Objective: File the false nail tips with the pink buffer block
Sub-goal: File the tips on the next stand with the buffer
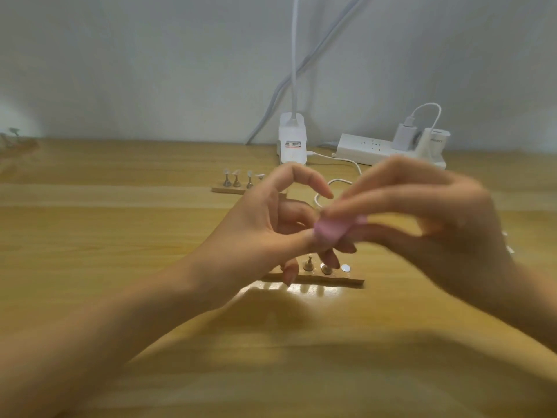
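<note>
The right hand [428, 224] pinched the pink buffer block [333, 229] at its fingertips, blurred. The left hand [265, 227] met the block's left end, thumb touching; whether its fingers held a nail tip could not be told

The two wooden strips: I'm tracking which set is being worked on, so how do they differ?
The far strip lies beyond the hands; its stands carry clear nail tips. The near strip lies under the hands, and its visible stands look bare, with one silver disc uncovered. Both are small wooden bases with metal stands on the table.
</note>
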`<action>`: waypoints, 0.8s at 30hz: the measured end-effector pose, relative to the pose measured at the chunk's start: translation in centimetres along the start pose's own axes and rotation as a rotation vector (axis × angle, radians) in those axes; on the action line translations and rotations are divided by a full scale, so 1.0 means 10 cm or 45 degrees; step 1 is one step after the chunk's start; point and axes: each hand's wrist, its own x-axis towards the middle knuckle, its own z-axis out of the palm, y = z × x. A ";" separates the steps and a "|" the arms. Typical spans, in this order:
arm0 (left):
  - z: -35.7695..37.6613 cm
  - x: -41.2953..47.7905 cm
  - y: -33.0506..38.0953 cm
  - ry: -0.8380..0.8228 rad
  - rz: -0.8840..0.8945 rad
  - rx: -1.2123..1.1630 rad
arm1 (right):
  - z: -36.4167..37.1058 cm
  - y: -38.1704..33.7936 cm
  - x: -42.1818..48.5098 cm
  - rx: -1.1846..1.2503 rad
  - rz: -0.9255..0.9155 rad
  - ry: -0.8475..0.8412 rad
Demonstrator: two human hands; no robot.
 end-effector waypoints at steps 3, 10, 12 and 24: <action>-0.02 0.01 0.04 -0.007 0.030 0.022 | -0.01 -0.01 0.02 0.026 0.043 0.039; 0.00 0.01 0.05 0.036 0.021 0.044 | 0.04 -0.08 -0.02 0.065 -0.008 0.022; -0.02 0.01 0.06 0.038 0.022 0.080 | 0.10 -0.10 -0.05 0.074 -0.016 -0.001; 0.02 -0.01 0.06 0.001 0.035 0.072 | 0.04 -0.10 -0.03 -0.122 -0.101 -0.028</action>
